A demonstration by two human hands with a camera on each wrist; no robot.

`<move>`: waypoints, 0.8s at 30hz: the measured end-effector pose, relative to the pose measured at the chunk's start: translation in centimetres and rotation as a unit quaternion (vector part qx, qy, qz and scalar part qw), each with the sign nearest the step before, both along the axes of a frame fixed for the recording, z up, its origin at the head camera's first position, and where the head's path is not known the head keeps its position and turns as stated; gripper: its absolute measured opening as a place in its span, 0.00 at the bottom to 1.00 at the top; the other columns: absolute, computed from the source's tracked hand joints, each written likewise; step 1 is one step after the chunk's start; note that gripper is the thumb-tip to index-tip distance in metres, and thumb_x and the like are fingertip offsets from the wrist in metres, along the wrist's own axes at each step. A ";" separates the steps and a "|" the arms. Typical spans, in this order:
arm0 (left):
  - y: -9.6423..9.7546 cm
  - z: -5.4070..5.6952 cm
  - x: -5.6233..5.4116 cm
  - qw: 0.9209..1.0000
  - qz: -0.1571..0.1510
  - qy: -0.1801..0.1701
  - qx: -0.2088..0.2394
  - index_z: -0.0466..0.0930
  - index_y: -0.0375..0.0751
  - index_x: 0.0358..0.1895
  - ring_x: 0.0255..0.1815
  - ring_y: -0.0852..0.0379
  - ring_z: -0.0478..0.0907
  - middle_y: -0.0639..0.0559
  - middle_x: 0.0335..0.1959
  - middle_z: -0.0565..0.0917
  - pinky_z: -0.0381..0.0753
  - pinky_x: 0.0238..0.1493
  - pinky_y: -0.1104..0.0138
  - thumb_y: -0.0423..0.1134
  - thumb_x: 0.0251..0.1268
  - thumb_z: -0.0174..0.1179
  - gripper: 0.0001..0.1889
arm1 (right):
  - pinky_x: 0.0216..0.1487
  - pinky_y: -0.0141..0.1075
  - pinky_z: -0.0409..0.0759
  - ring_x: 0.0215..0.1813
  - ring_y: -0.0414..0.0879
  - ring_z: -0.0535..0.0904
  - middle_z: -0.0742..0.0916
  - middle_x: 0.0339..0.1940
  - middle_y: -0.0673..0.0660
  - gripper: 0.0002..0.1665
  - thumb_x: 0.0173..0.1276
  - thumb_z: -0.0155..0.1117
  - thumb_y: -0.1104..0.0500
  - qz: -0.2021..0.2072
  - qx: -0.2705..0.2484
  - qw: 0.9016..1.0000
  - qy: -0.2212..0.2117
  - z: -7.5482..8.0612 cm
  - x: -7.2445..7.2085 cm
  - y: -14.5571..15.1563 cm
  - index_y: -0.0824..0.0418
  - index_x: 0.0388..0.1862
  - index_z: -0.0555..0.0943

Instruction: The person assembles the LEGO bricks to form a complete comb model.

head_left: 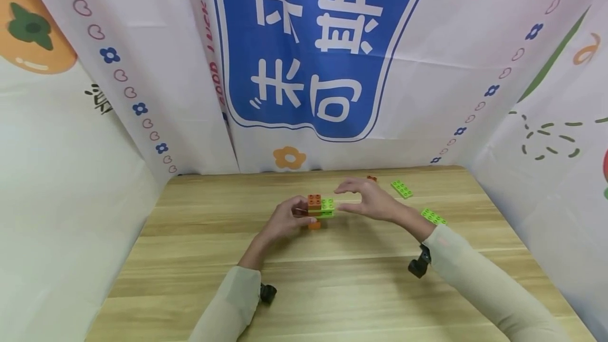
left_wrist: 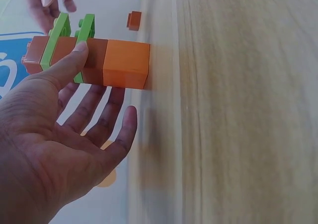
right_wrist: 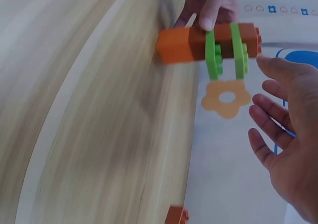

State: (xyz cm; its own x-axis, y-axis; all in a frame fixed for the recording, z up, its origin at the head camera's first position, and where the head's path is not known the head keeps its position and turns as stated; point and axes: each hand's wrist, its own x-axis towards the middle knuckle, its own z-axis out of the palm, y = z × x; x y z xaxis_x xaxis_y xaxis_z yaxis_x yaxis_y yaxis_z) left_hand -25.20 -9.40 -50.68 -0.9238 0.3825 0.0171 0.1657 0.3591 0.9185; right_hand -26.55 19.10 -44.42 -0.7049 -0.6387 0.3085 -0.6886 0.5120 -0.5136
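Tower (head_left: 314,202) of blocks in left hand (head_left: 287,218), right hand (head_left: 368,199) wide beside it

Tower upright, near the back of the wooden table (head_left: 332,284); whether on the surface or slightly above, not possible to tell. At the bottom, an orange block (left_wrist: 126,63); above it, brown blocks (left_wrist: 96,60) with two green plates (right_wrist: 211,60) between, both sticking out toward the right hand. Left thumb and fingers pinched around the middle part. Right thumb and fingers well apart, near the top. Farther right, on the table, a small brown piece (head_left: 372,178) and two loose plates (head_left: 401,189), also green.
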 end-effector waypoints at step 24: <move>0.0 0.3 0.1 1.000 -0.002 -0.005 -0.004 0.83 0.42 0.52 0.51 0.51 0.85 0.47 0.52 0.88 0.86 0.57 0.56 0.34 0.68 0.74 0.14 | 0.62 0.60 0.82 0.62 0.60 0.85 0.89 0.59 0.62 0.26 0.64 0.82 0.57 -0.039 0.069 0.997 -0.018 -1.2 0.8 8.7 0.63 0.60 0.87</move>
State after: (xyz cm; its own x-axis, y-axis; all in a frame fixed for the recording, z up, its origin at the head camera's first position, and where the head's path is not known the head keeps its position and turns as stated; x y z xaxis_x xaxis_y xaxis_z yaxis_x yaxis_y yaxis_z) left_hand -25.12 -9.36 -50.35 -0.9225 0.3860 0.0039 0.1572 0.3664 0.9171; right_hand -25.75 27.80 -45.59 -0.7626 -0.6165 0.1958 -0.6269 0.6300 -0.4583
